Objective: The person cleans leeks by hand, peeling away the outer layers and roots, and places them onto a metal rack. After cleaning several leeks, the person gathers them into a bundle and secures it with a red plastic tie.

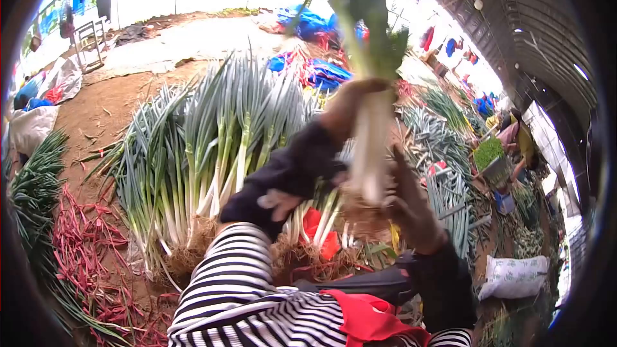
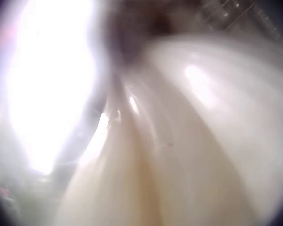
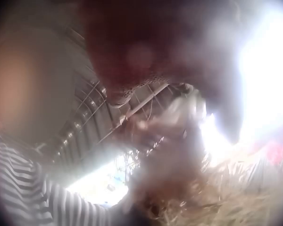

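A bunch of leek-like green onions (image 1: 371, 141) is held upright in front of the body, white stems in the middle, leafy tops up and brown roots (image 1: 367, 215) down. My left hand (image 1: 353, 106) grips it around the upper white stems. Close white stems (image 2: 179, 141) fill most of the left wrist view, where the hand is hidden. Beside the lower stems and roots, my right hand (image 1: 414, 209) has its fingers extended upward along the bunch's right side. In the right wrist view the right hand (image 3: 155, 52) looms dark and blurred over the roots.
A large row of green onions (image 1: 218, 135) stands upright just ahead and left. Red ties (image 1: 90, 250) lie heaped at lower left, near more greens (image 1: 38, 180). More onions (image 1: 443, 154) lie at right, with a white sack (image 1: 514, 276) and another person (image 1: 517, 141) beyond.
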The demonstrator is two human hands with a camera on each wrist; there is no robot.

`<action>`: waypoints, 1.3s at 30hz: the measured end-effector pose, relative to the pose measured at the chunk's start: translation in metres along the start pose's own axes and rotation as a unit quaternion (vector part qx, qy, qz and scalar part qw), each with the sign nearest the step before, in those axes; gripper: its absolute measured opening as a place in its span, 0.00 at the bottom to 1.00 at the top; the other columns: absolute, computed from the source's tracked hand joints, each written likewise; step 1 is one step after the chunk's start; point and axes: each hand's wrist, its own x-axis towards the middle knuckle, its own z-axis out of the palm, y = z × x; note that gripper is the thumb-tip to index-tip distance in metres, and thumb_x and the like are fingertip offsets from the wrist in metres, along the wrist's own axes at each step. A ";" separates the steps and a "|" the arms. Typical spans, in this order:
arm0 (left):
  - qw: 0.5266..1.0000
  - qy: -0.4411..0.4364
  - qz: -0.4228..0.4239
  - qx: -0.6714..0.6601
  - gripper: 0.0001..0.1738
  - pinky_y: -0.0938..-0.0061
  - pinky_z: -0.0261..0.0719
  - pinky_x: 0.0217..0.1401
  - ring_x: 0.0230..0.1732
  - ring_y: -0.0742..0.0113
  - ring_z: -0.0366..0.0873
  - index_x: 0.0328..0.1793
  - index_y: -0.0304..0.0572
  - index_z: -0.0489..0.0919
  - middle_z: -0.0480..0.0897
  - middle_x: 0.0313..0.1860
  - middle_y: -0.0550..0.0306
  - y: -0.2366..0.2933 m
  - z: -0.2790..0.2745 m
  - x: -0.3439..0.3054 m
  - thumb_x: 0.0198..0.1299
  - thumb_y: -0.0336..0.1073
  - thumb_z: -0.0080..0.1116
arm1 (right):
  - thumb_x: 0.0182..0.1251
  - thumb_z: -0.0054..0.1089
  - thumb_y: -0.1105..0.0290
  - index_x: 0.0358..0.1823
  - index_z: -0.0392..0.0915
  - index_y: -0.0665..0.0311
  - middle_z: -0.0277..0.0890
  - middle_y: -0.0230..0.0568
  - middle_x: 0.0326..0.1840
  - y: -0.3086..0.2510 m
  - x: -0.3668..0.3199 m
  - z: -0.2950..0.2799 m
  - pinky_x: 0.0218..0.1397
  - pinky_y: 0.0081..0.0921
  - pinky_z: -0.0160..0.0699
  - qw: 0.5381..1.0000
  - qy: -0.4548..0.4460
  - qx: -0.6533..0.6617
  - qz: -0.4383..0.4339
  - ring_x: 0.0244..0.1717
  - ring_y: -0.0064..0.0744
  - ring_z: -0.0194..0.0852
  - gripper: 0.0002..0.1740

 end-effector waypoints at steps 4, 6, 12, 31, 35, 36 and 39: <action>0.988 0.149 -0.033 -0.034 0.22 0.69 0.81 0.42 0.37 0.62 0.81 0.49 0.35 0.77 0.83 0.38 0.53 0.043 -0.122 -0.103 0.56 0.45 0.59 | 0.61 0.61 0.45 0.69 0.57 0.67 0.70 0.59 0.57 0.023 0.008 -0.003 0.54 0.36 0.74 0.970 -0.160 -0.159 0.096 0.51 0.45 0.76 0.44; 0.964 0.258 -0.059 0.004 0.20 0.66 0.81 0.51 0.44 0.56 0.81 0.50 0.33 0.76 0.82 0.44 0.45 0.050 -0.177 -0.160 0.55 0.40 0.59 | 0.61 0.62 0.47 0.67 0.62 0.67 0.72 0.58 0.54 0.039 -0.002 -0.017 0.53 0.34 0.75 0.941 -0.208 -0.242 0.118 0.50 0.45 0.77 0.41; 0.855 0.451 -0.201 0.156 0.48 0.53 0.66 0.68 0.60 0.41 0.72 0.66 0.26 0.60 0.71 0.60 0.32 0.028 -0.346 -0.291 0.49 0.54 0.66 | 0.61 0.64 0.55 0.59 0.71 0.66 0.78 0.51 0.46 0.084 -0.053 -0.066 0.49 0.30 0.75 0.934 -0.142 -0.224 0.239 0.46 0.38 0.78 0.30; 0.225 0.288 -0.536 0.761 0.37 0.57 0.70 0.55 0.53 0.47 0.73 0.48 0.35 0.70 0.74 0.48 0.39 0.069 -0.313 -0.198 0.41 0.60 0.60 | 0.69 0.53 0.69 0.59 0.67 0.73 0.75 0.41 0.47 0.038 -0.300 -0.110 0.44 0.20 0.77 0.891 0.196 -0.016 0.409 0.44 0.27 0.77 0.21; 0.115 0.155 -0.438 0.878 0.21 0.59 0.76 0.45 0.43 0.49 0.79 0.35 0.39 0.78 0.80 0.37 0.46 0.049 -0.290 -0.132 0.43 0.50 0.59 | 0.70 0.53 0.63 0.60 0.67 0.71 0.77 0.42 0.46 0.042 -0.373 -0.100 0.44 0.23 0.80 0.833 0.307 0.019 0.459 0.44 0.28 0.78 0.23; 0.109 0.111 -0.390 0.907 0.18 0.60 0.78 0.42 0.41 0.50 0.81 0.31 0.40 0.80 0.82 0.34 0.48 0.034 -0.290 -0.106 0.43 0.48 0.59 | 0.71 0.53 0.64 0.59 0.68 0.72 0.77 0.42 0.45 0.041 -0.386 -0.092 0.43 0.24 0.81 0.807 0.356 0.034 0.470 0.43 0.29 0.79 0.22; 0.182 -0.102 -0.244 0.947 0.13 0.63 0.81 0.38 0.32 0.50 0.83 0.24 0.45 0.84 0.84 0.27 0.50 -0.058 -0.274 -0.022 0.47 0.44 0.57 | 0.72 0.50 0.63 0.55 0.73 0.71 0.75 0.42 0.49 0.095 -0.496 -0.086 0.54 0.28 0.72 0.843 0.342 -0.084 0.406 0.52 0.33 0.72 0.20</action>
